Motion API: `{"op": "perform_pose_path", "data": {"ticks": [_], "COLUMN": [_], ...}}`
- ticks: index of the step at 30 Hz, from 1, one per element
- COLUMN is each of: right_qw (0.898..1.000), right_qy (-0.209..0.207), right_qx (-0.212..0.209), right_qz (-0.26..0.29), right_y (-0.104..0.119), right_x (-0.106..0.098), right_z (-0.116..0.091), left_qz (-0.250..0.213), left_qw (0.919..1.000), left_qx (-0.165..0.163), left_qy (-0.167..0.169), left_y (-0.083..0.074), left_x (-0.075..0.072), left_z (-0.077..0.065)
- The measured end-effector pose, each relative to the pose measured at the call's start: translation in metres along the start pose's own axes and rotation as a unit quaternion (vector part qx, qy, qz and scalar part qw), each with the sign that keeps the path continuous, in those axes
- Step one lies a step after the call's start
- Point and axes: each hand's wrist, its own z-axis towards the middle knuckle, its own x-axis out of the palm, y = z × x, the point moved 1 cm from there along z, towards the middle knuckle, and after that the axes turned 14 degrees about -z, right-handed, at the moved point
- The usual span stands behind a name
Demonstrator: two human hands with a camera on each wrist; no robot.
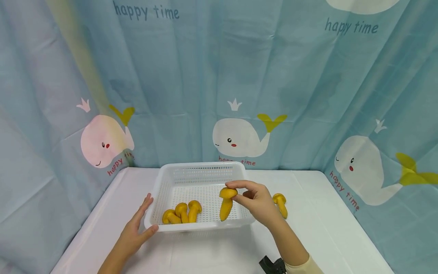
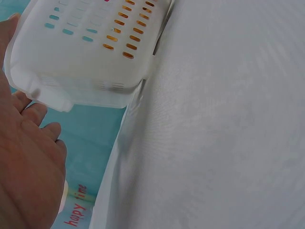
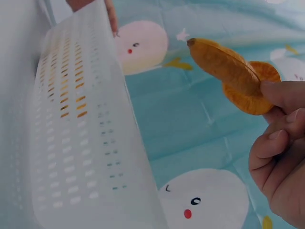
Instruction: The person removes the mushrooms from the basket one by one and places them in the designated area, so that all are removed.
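Head view: a mushroom [image 1: 226,205], probably light and firm, was pinched by its cap [image 1: 227,193], judged the best hold, in the right hand [image 1: 258,201] over the basket [image 1: 212,226], by the worktop's [image 1: 205,255] far edge; the left hand [image 1: 132,233] was spread beside the basket.

basket [image 1: 202,227] on table [image 1: 318,220] | 3 mushrooms [image 1: 182,208] in basket, front left | 1 spare mushroom [image 1: 281,206] right of basket

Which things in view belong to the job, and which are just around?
Likely the job:
Held mushroom, pinched by the right hand
White basket, left hand at its side
Three mushrooms in it
Loose mushroom on the table, probably

Just around:
Whale curtain
Black object by the right sleeve, unclear what
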Motion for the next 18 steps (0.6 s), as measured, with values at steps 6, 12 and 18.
{"op": "perform_pose_path", "data": {"ticks": [6, 12, 18], "right_qw": [1.000, 1.000, 1.000], "right_qy": [-0.011, -0.016, -0.023], "right_qx": [-0.008, 0.007, -0.008], "right_qz": [0.007, 0.001, -0.001], "right_y": [-0.010, -0.018, -0.023], "right_x": [-0.012, -0.020, -0.030], "right_z": [-0.016, -0.024, -0.031], "left_qz": [0.013, 0.008, 0.007], "left_qw": [0.9999, 0.9998, 0.9999], "left_qx": [0.003, 0.019, 0.013], "left_qy": [-0.001, -0.001, 0.000], "left_y": [0.004, 0.003, 0.000], "left_x": [0.000, 0.001, 0.000], "left_z": [-0.001, -0.002, -0.001]}}
